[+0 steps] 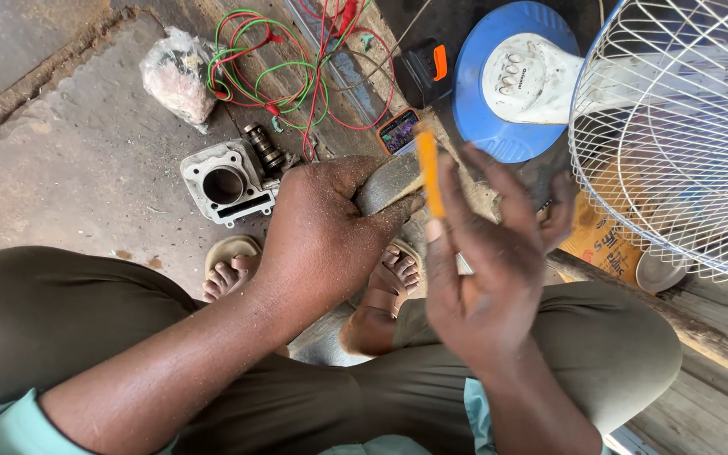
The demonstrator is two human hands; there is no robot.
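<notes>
Two bare hands are working over a grey, rounded metal part (pixel 389 181) at the centre of the view, above the person's sandalled feet (pixel 393 274). The left hand (pixel 322 232) is wrapping closed around this part, covering most of it, so its full shape is hard to make out. The right hand (pixel 482 270) is pinching a slim orange stick-like tool (pixel 429 173) between thumb and fingers; the hand is blurring, and the tool's lower end is hiding behind the fingers. Whether the tool's tip is touching the grey part cannot be told.

Just beside the left hand, on the concrete floor (pixel 86 168), an engine cylinder block (pixel 227 181) is lying with its bore facing up, and a small ribbed shaft (pixel 264 150) is resting against it. Red and green wires (pixel 288 67) are tangling beyond it, near a tied plastic bag (pixel 177 76). A small device with a lit screen (pixel 398 131) is sitting partly behind the tool. A fan's blue base (pixel 511 84) and white wire guard (pixel 676 135) are filling the right, cut off by the frame edge.
</notes>
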